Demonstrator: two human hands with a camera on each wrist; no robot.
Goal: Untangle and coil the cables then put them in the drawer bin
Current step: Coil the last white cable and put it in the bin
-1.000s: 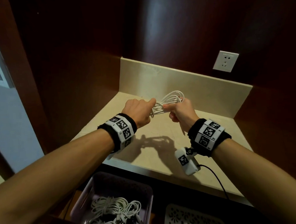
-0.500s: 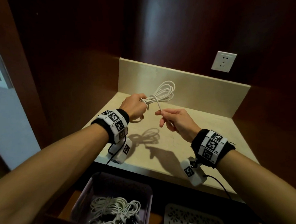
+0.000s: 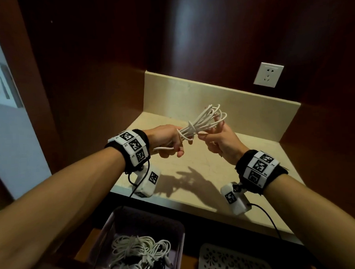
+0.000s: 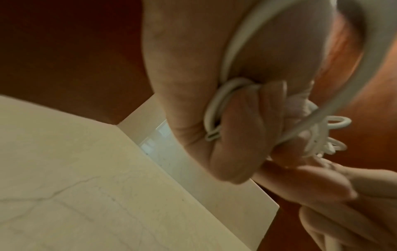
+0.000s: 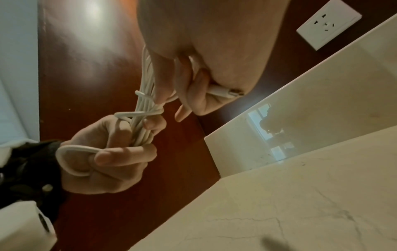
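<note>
White coiled cable bundle [image 3: 202, 122] hangs above the pale stone desk [image 3: 215, 173], its long axis running from the left hand [image 3: 168, 141], fist closed round its lower end, up toward the wall socket [image 3: 268, 74]. Right hand [image 3: 220, 142] pinches the loose plug end beside the wrap. Lilac plastic drawer bin [image 3: 173, 227] of cables lies below the desk, nearer the left hand

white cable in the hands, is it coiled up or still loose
Coiled and partly bound: the white cable is gathered into loops, a turn wrapped round its middle, held by the left hand and right hand above the counter.
</note>
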